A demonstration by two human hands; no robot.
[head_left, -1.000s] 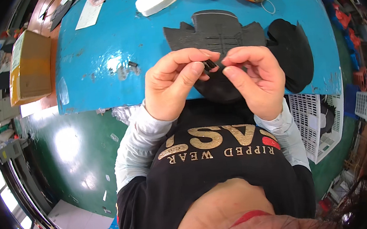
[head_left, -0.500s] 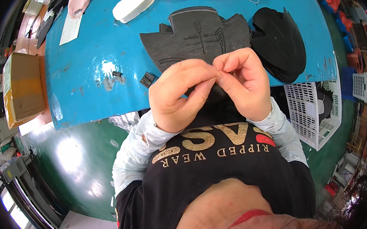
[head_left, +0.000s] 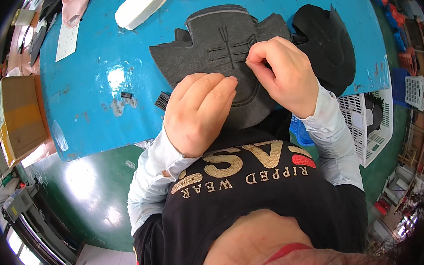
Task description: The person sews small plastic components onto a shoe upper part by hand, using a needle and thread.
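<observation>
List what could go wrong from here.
The black ribbed bundle lies right beside the left hand, which might knock it away. The dark grey shaped piece seems to reach the near edge of the blue table, so a forearm could shift it. The right hand is pinched; anything small between its fingertips is hidden and could drop unnoticed.
</observation>
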